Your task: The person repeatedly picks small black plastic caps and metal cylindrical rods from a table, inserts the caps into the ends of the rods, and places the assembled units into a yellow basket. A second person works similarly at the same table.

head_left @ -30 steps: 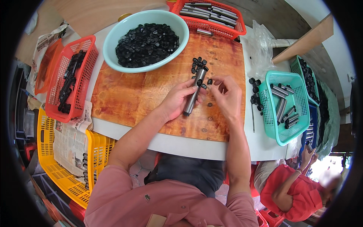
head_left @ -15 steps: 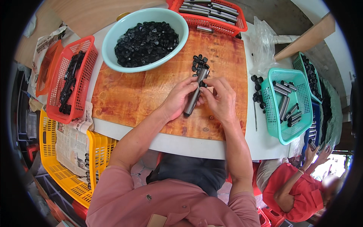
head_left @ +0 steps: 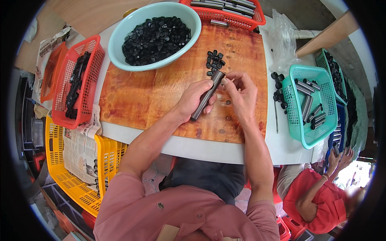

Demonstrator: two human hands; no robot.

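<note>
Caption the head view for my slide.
Left hand holds a dark tube over the wooden board; right hand at its tip.

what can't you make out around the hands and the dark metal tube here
Head view only:
- Far end of the dark metal tube: too small to tell whether a cap sits on it.
- Right hand fingertips: whatever they pinch is too small.
- Left hand: its fingers cover the tube's middle.
- Red plastic basket of tubes: cut off by the top edge.

Two teal baskets (head_left: 309, 108), three red baskets (head_left: 76, 80), one bowl (head_left: 155, 34).
</note>
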